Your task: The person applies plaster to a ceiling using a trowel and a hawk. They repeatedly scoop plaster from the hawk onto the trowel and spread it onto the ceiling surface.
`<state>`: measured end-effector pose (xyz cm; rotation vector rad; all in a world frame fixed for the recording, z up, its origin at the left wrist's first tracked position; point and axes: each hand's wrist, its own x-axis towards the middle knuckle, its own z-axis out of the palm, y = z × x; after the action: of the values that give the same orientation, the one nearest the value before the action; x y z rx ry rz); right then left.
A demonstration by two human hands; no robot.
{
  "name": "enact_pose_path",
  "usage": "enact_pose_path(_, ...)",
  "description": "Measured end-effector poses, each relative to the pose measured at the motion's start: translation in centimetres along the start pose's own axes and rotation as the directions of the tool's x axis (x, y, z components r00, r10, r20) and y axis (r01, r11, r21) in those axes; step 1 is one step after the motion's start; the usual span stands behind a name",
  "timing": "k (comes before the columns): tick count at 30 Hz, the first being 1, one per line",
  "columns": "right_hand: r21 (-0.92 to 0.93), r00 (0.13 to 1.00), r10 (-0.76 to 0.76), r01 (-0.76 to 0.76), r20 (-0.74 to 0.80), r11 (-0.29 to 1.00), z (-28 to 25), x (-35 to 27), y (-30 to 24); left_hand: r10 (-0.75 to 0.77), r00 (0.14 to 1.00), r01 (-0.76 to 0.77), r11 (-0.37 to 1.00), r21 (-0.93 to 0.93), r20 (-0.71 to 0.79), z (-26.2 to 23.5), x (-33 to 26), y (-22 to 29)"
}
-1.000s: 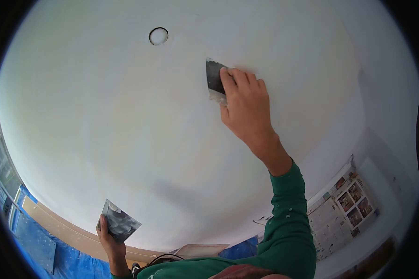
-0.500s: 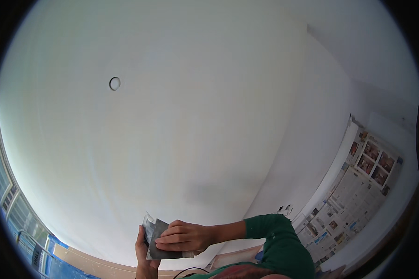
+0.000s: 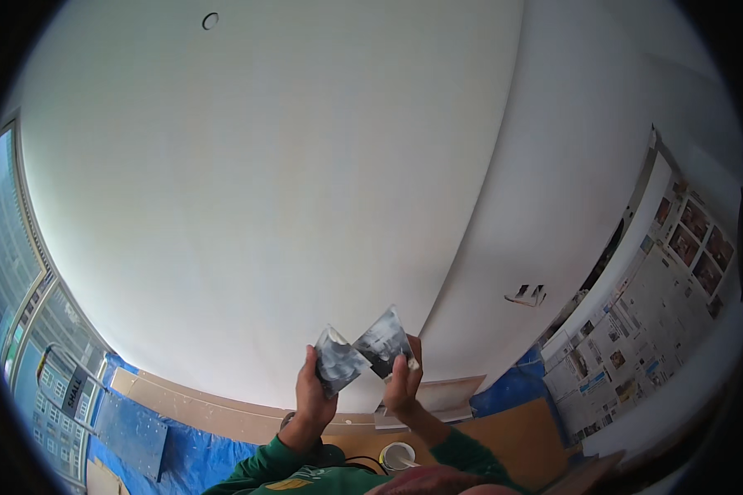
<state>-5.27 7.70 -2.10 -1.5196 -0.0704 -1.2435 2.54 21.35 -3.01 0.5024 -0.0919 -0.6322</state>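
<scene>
Your left hand (image 3: 312,398) is closed on a smeared blade (image 3: 337,363), your right hand (image 3: 403,386) on a second blade (image 3: 381,342), corners overlapping in view between them. Below your hands sits a tub (image 3: 384,456); blue sheeting (image 3: 205,455) lies lower left, exposed wires (image 3: 524,302) off right.

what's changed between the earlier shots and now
The right hand has come down from the white surface; the right scraper, overlapping the left scraper half a second ago, now sits to its right. The left hand has shifted rightward in the view, which itself moved. Each hand still holds its scraper.
</scene>
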Motion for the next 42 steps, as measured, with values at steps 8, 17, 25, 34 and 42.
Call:
enact_pose_path(8, -0.259, 0.969, 0.059, 0.005, 0.238, 0.966, -3.4, -6.6, -2.4, 0.009, 0.997, -0.020, 0.989, 0.144, 0.078, 3.9, -4.3, -0.8)
enact_pose_path(17, 0.726, 0.560, 0.533, -0.668, 0.634, -0.161, -4.5, -9.7, -4.1, -0.244, 0.955, 0.173, 0.920, 0.353, 0.168, 1.6, -6.8, -3.7)
enact_pose_path(25, 0.699, 0.535, 0.745, -0.703, 0.397, 0.132, -1.4, -9.3, -6.2, -0.164, 0.969, 0.050, 0.861, 0.505, 0.184, 1.0, -10.4, -1.0)
enact_pose_path(34, 0.276, 0.805, 0.336, -0.223, -0.488, 0.935, -2.0, -5.7, -5.1, 0.157, 0.988, -0.153, 0.966, 0.207, -0.003, 2.2, -7.5, 2.3)
enact_pose_path(42, -0.265, 0.874, -0.303, 0.211, -0.379, 0.941, 1.6, -8.4, -9.1, -0.006, 0.996, -0.017, 0.969, 0.246, 0.089, 2.5, -6.7, 2.5)
